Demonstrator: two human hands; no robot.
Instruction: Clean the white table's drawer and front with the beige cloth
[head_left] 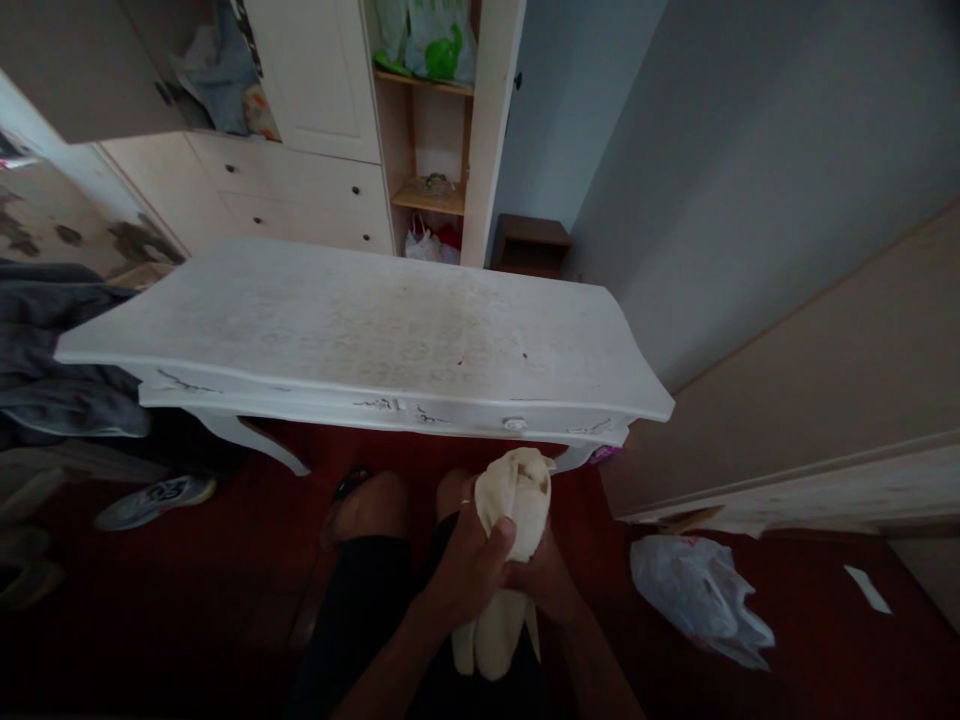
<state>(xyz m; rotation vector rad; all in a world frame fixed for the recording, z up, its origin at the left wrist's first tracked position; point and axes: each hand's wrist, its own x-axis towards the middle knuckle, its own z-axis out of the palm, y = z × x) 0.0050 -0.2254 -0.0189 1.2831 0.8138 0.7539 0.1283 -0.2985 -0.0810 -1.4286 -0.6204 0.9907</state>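
A bundled cream cloth (517, 490) is gripped between both hands above the lap, in front of the white table (337, 310). My left hand (474, 565) wraps its left side, with the thumb pressed on the front of the fabric. Around the right and lower side closes my right hand (546, 578), its fingers partly hidden behind the cloth. The top of the bundle is folded over, and loose ends hang below the hands toward the dark trousers. Dark marks stain the tabletop, and two small dark specks lie near its front edge.
A white plastic bag (701, 595) lies on the red floor at the right. At the left are a shoe (157, 500) and grey clothing (67, 340). Behind the table stands a wardrobe (330, 90) with open doors, beside a small brown cabinet (532, 243).
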